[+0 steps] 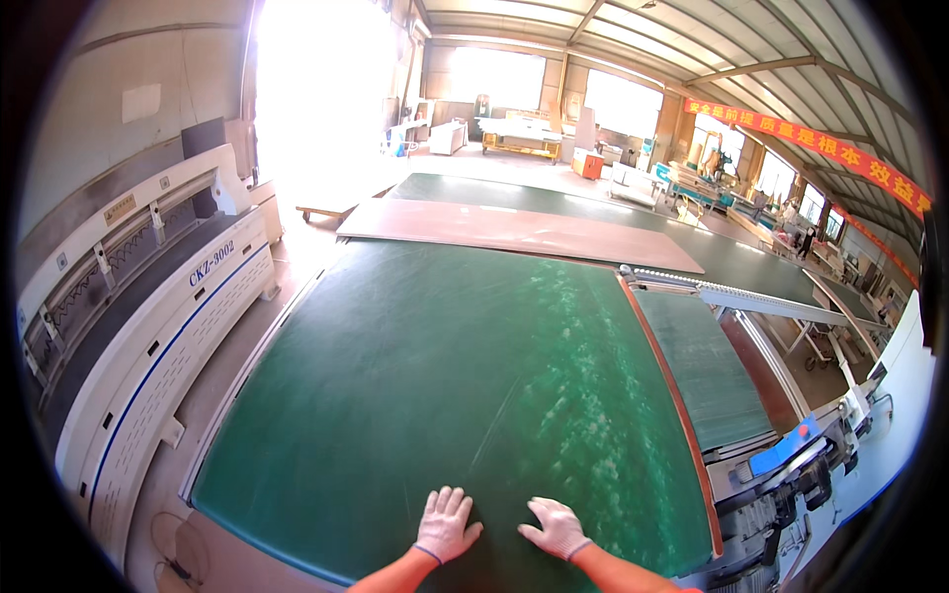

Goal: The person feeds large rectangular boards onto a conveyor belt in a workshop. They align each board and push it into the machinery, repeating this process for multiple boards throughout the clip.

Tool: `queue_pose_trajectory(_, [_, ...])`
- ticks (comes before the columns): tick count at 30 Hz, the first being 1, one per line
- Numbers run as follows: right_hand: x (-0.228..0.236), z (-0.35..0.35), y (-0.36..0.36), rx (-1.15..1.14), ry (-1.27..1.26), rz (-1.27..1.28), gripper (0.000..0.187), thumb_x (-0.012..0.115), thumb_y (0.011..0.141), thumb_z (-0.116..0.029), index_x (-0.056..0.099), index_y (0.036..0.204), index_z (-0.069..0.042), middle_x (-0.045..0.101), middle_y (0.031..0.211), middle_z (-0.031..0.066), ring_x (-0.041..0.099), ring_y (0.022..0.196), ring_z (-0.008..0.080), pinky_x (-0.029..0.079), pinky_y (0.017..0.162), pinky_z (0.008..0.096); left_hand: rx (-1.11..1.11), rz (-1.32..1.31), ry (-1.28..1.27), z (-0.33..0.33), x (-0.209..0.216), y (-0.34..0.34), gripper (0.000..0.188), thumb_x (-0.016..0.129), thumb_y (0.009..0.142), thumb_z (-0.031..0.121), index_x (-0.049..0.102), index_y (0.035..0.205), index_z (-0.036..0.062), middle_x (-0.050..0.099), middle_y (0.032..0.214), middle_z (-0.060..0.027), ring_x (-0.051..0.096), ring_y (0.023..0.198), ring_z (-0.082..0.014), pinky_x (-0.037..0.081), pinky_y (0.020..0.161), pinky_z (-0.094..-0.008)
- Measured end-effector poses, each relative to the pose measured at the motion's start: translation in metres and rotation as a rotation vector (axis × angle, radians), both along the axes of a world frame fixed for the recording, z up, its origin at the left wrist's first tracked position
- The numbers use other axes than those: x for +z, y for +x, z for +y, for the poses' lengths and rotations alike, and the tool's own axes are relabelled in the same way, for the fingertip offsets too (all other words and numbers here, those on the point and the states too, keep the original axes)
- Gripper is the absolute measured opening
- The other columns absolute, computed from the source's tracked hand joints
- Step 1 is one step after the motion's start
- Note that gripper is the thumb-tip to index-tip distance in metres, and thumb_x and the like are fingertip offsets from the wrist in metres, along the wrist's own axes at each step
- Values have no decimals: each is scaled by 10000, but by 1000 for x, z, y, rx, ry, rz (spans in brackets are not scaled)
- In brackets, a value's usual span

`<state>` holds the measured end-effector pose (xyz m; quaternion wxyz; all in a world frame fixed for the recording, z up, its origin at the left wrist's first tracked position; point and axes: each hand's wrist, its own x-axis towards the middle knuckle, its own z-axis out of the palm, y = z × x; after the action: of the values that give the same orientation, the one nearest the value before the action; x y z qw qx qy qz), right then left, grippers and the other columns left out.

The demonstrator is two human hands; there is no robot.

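Gloved fingers [455,502] over green tabletop [395,366]

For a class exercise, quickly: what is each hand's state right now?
Left hand: open, fingers forward over the green table surface, no object visible in it.
Right hand: open, thumb out, no object visible in it.

A broad counter [425,385] faced in dark green is observed lying flat to the right of the white machine [168,356], with a gap left between them. The half farther from the machine is marked by pale, powdery-looking blotches [593,405]; a thin light line [495,422] is noted nearer it. The far side is bordered by a reddish-brown strip [679,405].
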<state>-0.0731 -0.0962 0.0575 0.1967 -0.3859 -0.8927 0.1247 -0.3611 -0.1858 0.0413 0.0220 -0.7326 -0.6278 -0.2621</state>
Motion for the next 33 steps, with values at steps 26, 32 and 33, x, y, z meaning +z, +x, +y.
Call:
queue_pose_trajectory(26, [-43, -191, 289, -328, 71, -127, 856, 794, 920, -396, 480, 1633, -42, 454, 1715, 212, 418, 1597, 403, 292, 1337, 539, 166, -97, 3, -22, -42, 210, 548, 735, 927, 285, 676, 1361, -44, 589, 1553, -273, 456, 1522, -496, 273, 1327, -609])
queue_pose_trajectory(32, [-41, -192, 298, -447, 24, -102, 910, 837, 864, -277, 445, 1649, -36, 404, 1747, 205, 380, 1622, 394, 289, 1345, 533, 82, -93, -42, -2, -37, 232, 551, 718, 944, 273, 664, 1382, -58, 564, 1586, -278, 434, 1544, -502, 256, 1341, -594])
queue_pose_trajectory(33, [-41, -193, 296, -470, 18, -93, 918, 842, 859, -268, 441, 1651, -36, 401, 1748, 204, 379, 1622, 391, 291, 1344, 532, 72, -94, -47, 2, -37, 231, 551, 717, 944, 273, 664, 1382, -58, 564, 1585, -278, 434, 1544, -503, 256, 1342, -593])
